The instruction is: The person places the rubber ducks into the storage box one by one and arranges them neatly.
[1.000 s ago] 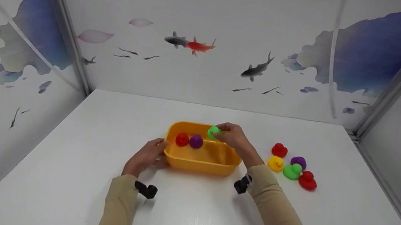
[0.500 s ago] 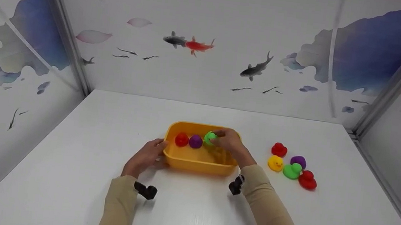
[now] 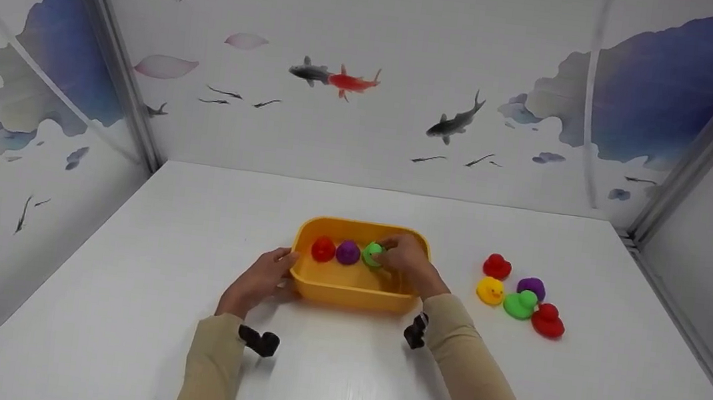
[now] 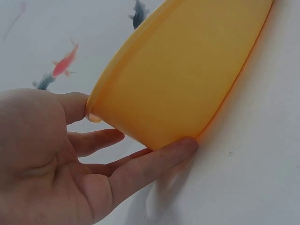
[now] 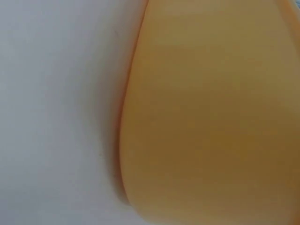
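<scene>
My left hand (image 3: 262,278) holds the left end of a yellow-orange plastic tub (image 3: 352,297). In the left wrist view, the thumb of that hand (image 4: 51,159) is at the tub's rim and its fingers lie against the outer wall (image 4: 178,79), low near the base. Inside the tub, my right hand (image 3: 409,260) pinches a green rubber duck (image 3: 372,254) close over the floor. To the duck's left sit a purple duck (image 3: 348,253) and a red duck (image 3: 323,249), in a row. The right wrist view is filled by the tub's outer wall (image 5: 211,117); the right hand is hidden there.
Right of the tub, several rubber ducks stand grouped on the white table (image 3: 323,371): a red duck (image 3: 496,266), a yellow duck (image 3: 490,290), a purple duck (image 3: 532,288), a green duck (image 3: 520,304) and another red duck (image 3: 547,321). Painted panels enclose the table's back and sides.
My right hand has lowered the green duck from the tub's back rim to inside, beside the purple duck. My left hand has stayed at the tub's left end.
</scene>
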Motion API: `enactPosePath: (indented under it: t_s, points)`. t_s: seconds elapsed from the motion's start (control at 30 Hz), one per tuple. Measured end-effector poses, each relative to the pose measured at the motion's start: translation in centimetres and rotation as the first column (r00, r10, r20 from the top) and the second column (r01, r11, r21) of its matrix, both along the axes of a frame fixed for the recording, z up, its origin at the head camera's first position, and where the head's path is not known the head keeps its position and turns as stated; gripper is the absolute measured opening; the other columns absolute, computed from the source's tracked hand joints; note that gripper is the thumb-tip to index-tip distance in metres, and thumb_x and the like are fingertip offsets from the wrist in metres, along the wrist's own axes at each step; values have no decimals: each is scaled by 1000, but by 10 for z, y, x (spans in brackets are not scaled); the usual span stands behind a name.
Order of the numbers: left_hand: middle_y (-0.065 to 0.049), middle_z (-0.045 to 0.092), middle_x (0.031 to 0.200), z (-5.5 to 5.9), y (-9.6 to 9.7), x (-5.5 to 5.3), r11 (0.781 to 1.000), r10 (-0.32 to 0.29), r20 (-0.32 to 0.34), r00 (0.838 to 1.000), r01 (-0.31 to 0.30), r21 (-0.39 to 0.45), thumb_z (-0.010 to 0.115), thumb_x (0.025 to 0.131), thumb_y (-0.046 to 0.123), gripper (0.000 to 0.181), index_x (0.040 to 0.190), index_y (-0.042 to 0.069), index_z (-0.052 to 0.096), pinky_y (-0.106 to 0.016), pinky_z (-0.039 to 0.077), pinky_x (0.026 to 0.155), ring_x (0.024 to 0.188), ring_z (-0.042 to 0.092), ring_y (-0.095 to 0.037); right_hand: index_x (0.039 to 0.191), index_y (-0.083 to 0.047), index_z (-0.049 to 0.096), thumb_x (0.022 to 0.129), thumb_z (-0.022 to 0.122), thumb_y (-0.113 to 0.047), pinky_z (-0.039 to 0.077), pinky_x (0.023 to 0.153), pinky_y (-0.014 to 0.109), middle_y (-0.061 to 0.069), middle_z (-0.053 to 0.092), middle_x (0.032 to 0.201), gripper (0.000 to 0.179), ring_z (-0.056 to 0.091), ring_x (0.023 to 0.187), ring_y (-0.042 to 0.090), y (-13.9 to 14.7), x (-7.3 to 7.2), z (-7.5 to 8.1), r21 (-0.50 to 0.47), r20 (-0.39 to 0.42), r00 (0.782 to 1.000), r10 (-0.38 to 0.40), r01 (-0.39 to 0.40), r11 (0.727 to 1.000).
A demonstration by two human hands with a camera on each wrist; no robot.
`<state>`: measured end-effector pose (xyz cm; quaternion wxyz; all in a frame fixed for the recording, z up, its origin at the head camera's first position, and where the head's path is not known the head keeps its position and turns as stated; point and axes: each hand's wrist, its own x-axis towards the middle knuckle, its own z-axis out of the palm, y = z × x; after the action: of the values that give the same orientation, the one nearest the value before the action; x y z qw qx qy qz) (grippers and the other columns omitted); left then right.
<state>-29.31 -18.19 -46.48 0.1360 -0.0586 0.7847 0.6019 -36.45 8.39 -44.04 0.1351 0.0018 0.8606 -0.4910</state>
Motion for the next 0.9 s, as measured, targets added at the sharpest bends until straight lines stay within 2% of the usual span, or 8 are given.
enactPosePath:
  t_s: [0.3, 0.37, 0.47, 0.63, 0.77, 0.9]
  points:
    - [-12, 58, 143, 1, 2, -1, 1000, -2, 8, 1000, 2, -29, 44, 106, 43, 55, 153, 15, 39, -42, 53, 106, 122, 60, -26, 129, -3, 65, 91, 73, -14, 54, 102, 36, 14, 64, 130, 40, 60, 107, 22, 1, -1, -1, -31, 40, 999, -27, 29, 999]
    - [-12, 58, 142, 1, 2, -1, 999, 0, 3, 1000, 0, -32, 44, 106, 44, 56, 153, 15, 39, -42, 53, 105, 122, 60, -26, 130, -3, 65, 92, 73, -16, 53, 102, 35, 13, 63, 130, 41, 59, 108, 23, 1, 0, 1, -36, 54, 998, -28, 30, 999]
    - [-12, 59, 141, -1, 3, 1, 1000, -8, -7, 1000, 8, -16, 45, 106, 44, 57, 153, 13, 39, -40, 56, 101, 120, 61, -26, 133, -5, 62, 92, 73, -18, 52, 105, 37, 13, 62, 136, 45, 60, 114, 25, 4, 4, 6, -2, 33, 999, 0, 1, 1000]
    - [-14, 61, 137, -3, 3, 3, 1000, -20, -15, 1000, 21, 18, 44, 107, 41, 55, 153, 11, 39, -38, 60, 94, 114, 64, -26, 139, -8, 58, 95, 70, -20, 45, 115, 45, 15, 53, 148, 48, 53, 134, 31, 17, 17, 23, 73, -60, 995, 77, -73, 995]
    - [-14, 62, 135, -2, 3, 3, 1000, -10, -17, 1000, 10, 6, 44, 107, 40, 54, 153, 11, 39, -38, 60, 93, 112, 65, -26, 140, -12, 58, 96, 68, -22, 45, 115, 45, 15, 51, 149, 47, 53, 134, 33, 32, 29, 42, 58, -88, 991, 100, -95, 994]
    - [-15, 62, 136, 0, 0, 1, 1000, -9, -18, 1000, 10, 12, 44, 107, 39, 54, 153, 11, 39, -39, 60, 94, 114, 64, -26, 138, -16, 59, 95, 70, -23, 47, 112, 42, 12, 52, 148, 45, 54, 134, 31, 49, 42, 58, 41, -111, 991, 80, -76, 996]
